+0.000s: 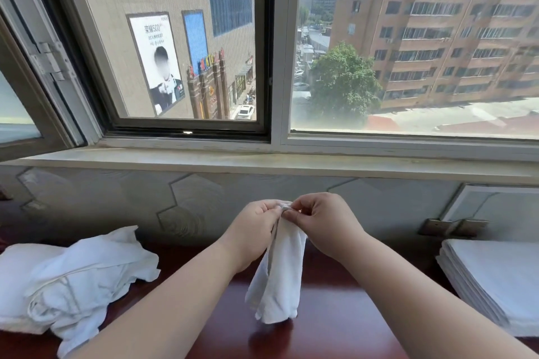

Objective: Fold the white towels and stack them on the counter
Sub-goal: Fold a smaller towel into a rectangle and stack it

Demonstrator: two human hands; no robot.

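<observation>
Fingertips (296, 216) of the left hand (250, 230) and right hand (326, 221) pinch the top of a white towel (277, 280) together at centre frame. The towel hangs down to the dark red counter (335, 335). A crumpled heap of towels (70, 274) lies lower left, and a folded stack (495, 277) lies at the right edge.

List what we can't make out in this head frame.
1) Head view, right edge: it clips the folded stack, so the towel count is unreadable.
2) Head view, left edge and overlapping crumples: the number of towels in the unfolded pile is unknown.
3) Head view, fingers: the held towel has its top corners buried in the pinch of the left hand and right hand.
</observation>
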